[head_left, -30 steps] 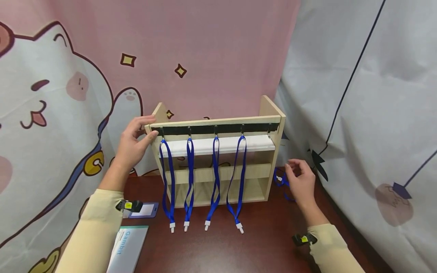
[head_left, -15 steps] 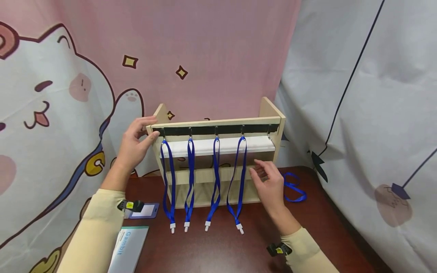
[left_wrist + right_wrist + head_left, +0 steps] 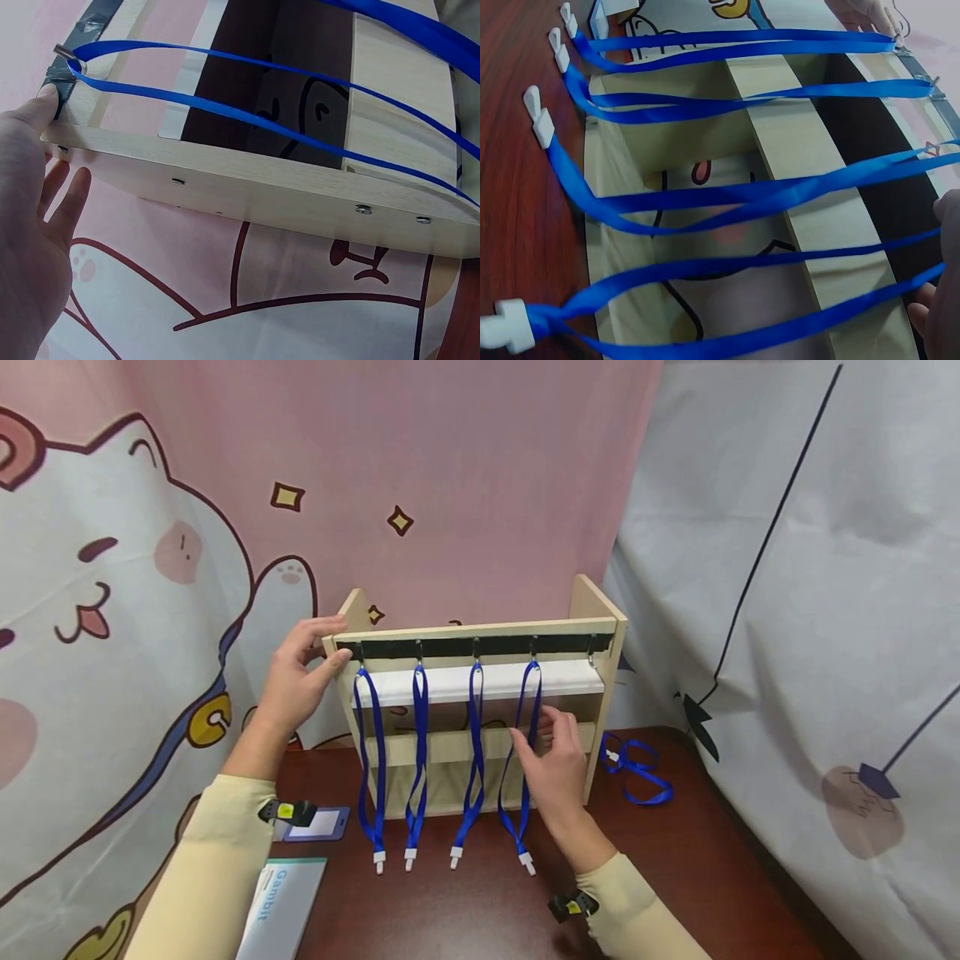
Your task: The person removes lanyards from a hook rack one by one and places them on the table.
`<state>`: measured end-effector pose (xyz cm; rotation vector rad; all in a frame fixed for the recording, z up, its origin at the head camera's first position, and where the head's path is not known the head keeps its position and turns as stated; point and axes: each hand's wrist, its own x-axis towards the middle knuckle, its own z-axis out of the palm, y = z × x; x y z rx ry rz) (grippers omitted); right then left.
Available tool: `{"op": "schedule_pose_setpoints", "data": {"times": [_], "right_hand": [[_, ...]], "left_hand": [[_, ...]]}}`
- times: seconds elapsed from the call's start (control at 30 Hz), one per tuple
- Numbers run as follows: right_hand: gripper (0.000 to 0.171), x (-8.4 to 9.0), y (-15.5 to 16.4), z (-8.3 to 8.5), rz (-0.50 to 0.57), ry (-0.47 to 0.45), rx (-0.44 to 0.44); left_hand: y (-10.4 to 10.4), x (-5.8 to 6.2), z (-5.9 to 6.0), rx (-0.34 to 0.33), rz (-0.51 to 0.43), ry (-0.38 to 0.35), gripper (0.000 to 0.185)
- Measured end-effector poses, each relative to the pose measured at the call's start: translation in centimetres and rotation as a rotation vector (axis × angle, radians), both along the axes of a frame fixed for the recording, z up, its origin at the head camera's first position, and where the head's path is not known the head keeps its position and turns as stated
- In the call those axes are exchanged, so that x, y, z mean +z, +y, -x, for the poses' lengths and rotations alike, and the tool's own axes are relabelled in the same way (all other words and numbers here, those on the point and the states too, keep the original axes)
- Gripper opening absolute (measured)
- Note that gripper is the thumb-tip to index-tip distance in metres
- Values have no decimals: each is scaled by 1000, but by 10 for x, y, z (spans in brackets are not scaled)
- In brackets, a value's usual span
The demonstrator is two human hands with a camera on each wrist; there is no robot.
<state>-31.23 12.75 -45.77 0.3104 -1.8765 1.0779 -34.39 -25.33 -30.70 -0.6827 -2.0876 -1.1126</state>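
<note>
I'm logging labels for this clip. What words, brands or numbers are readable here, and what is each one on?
"Gambit": printed in blue up the white booklet at the table's near left edge.
Badge holder beside it: card shows no readable text.
Yellow tags on both wrist straps: too small to read.

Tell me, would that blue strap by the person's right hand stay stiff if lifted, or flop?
Probably flop: the strap hangs from its hook in a long limp loop. It looks light, being thin flat ribbon with only a small white clip. Nudged by the right hand, it would likely swing rather than resist.
</note>
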Motion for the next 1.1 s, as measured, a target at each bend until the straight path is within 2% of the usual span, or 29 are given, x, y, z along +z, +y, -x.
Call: {"op": "schedule_pose_setpoints", "data": {"times": [0.23,0.57,0.73,1.1], "right_hand": [[51,-2,-15,5,11,6,-75],[35,-13,-25,18,69,123,-115],[29,-14,-27,20,74,166,-117],[13,-12,-26,15,127,156,-63]], "left_hand": [[-1,1,-2,14,2,-17,38],[1,1,-2,17,0,-12,39],[2,1,-1,12,-7,-8,40],[2,0,-1,18,3,-10,38]]}}
